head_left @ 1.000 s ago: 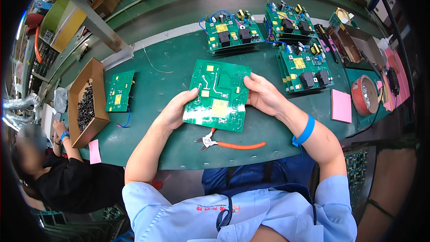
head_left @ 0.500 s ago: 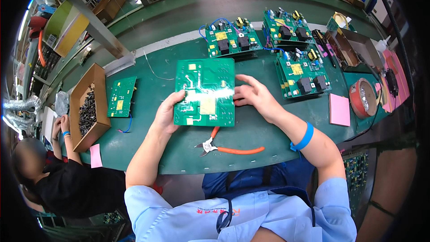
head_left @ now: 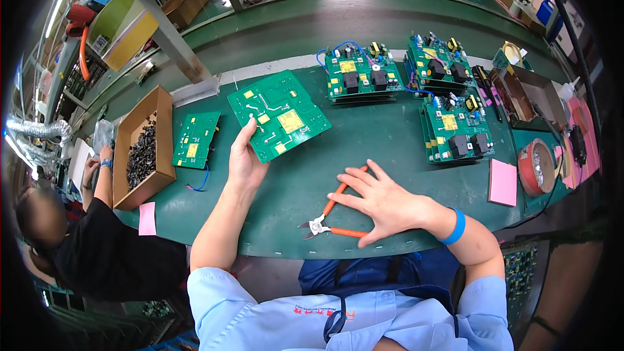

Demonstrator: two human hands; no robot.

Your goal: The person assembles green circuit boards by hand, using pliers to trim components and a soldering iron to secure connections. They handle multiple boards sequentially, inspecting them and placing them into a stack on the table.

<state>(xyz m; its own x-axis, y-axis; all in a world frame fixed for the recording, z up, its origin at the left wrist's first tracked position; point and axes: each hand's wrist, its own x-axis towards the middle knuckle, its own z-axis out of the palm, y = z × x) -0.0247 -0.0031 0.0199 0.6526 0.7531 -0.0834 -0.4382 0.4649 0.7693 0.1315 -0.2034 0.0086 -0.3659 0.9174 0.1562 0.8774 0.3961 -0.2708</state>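
Green worktop (head_left: 374, 133), yellow-patched green circuit board (head_left: 272, 104) in the left hand (head_left: 247, 159).

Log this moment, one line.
left hand: holds board | right hand: spread at cutters, contact unclear | cutters: open on table | stacked boards: beyond right hand

Bare tabletop (head_left: 374, 136) lies between the held board (head_left: 278, 116) and obstructing board stacks (head_left: 456, 131).
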